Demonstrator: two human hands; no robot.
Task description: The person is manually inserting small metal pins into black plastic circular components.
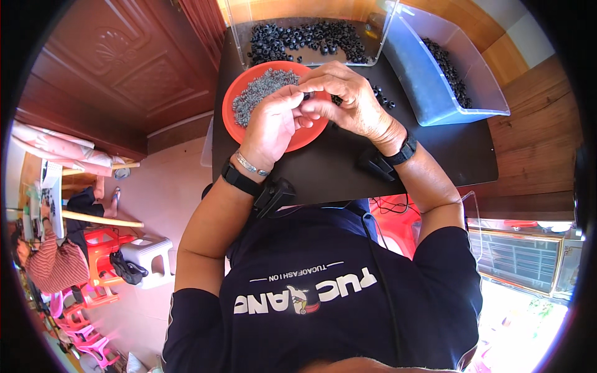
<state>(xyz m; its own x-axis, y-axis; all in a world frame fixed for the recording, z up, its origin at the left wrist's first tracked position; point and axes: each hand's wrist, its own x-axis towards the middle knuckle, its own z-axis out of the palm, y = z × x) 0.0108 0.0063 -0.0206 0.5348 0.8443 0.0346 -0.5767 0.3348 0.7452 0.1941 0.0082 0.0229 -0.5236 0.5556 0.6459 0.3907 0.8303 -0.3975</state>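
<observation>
Above an orange bowl (231, 124), my two hands meet fingertip to fingertip. A small black plastic piece (307, 96) shows between them, mostly hidden by the fingers. My left hand (278, 118) pinches it with thumb and fingers from the left. From the right, my right hand (351, 99) bends over it, its thumb and fingers closed at the same piece. Many tiny grey pieces (258, 93), spring-like in look, fill the left of the bowl. Loose black pieces (382, 97) lie on the dark table beside my right hand.
A clear bin (311, 59) with many rounded black pieces stands behind the bowl. Angled at the table's right is a bluish bin (404, 81) holding more. Black boxes (273, 196) are strapped at my wrists. Another person (59, 261) sits far left, near stools (149, 258).
</observation>
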